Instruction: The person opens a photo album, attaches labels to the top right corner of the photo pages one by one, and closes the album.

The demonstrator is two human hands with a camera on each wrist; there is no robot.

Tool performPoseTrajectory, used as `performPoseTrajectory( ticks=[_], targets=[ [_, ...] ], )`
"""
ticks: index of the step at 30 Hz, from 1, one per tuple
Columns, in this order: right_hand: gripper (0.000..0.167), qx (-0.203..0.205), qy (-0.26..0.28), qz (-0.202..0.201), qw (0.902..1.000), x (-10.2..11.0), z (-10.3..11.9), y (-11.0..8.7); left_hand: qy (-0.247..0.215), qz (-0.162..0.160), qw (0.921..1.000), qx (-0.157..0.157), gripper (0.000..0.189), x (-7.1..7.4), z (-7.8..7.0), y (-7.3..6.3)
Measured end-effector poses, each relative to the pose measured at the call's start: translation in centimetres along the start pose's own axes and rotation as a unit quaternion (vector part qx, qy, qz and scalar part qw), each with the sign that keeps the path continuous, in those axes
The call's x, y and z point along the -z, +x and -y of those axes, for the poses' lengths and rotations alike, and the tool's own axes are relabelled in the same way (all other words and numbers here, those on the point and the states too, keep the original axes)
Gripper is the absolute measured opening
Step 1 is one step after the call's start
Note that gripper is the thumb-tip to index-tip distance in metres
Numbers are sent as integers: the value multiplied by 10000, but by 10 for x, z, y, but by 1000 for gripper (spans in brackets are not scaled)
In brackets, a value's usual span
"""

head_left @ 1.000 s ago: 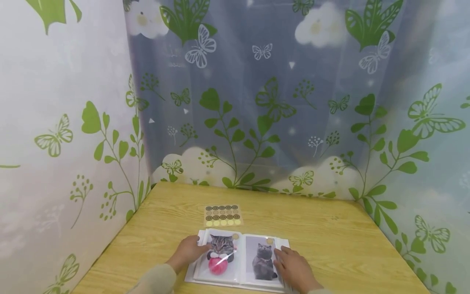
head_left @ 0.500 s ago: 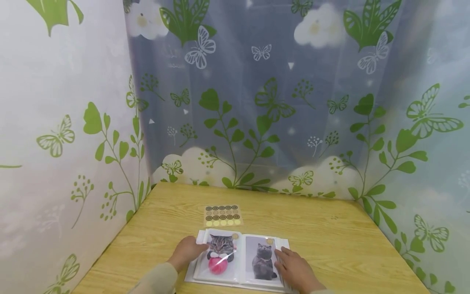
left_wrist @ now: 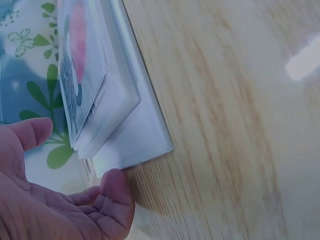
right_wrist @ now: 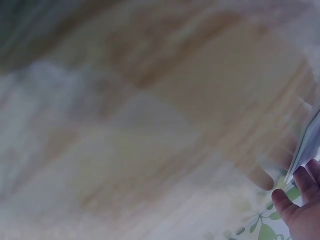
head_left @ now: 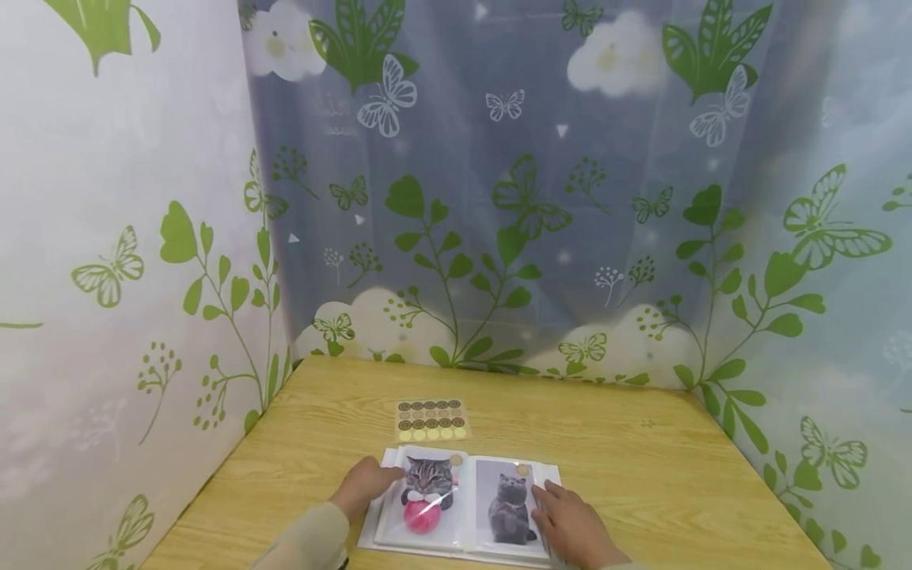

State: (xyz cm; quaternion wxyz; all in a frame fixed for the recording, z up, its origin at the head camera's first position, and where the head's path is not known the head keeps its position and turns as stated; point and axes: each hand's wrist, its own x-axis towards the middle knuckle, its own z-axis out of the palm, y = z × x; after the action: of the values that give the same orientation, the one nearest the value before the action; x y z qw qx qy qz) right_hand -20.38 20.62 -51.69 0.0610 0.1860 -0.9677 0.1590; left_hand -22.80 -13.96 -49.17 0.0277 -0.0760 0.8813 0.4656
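Observation:
A white photo album (head_left: 467, 511) lies spread flat on the wooden table. Its left page holds a photo of a tabby cat with a pink ball (head_left: 423, 516), its right page a grey cat photo (head_left: 509, 507). Each page bears a small round tan sticker (head_left: 523, 469) near its top. My left hand (head_left: 364, 484) rests at the album's left edge; in the left wrist view the thumb stands away from the pages and a bent finger is close to the cover corner (left_wrist: 145, 145). My right hand (head_left: 572, 521) lies with extended fingers along the right edge.
Behind the album lies a sheet of round stickers (head_left: 432, 419), in brown, tan and yellow rows. The wooden table (head_left: 606, 443) reaches back to a patterned curtain (head_left: 456, 198), with similar cloth walls at left and right.
The head view has shifted slightly. My left thumb has drawn back a little to the left from the cat photo; the right hand and the album stay where they were.

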Motion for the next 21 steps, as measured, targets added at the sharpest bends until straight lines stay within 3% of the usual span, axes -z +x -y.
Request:
performPoseTrajectory(
  ticks=[8,12,17,21],
  targets=[
    [42,31,-88,-91,9999,-3,0,0,-469,-29,9988,154,72,0,0,5],
    [42,-5,-59,-34,10000,-3,0,0,-643,75,9971,396,76,3,0,6],
    [43,-61,-44,59,10000,-1,0,1,-635,154,9951,746,79,7,3,13],
    [43,-32,-43,56,10000,-1,0,1,-660,95,9951,729,80,7,4,14]
  ],
)
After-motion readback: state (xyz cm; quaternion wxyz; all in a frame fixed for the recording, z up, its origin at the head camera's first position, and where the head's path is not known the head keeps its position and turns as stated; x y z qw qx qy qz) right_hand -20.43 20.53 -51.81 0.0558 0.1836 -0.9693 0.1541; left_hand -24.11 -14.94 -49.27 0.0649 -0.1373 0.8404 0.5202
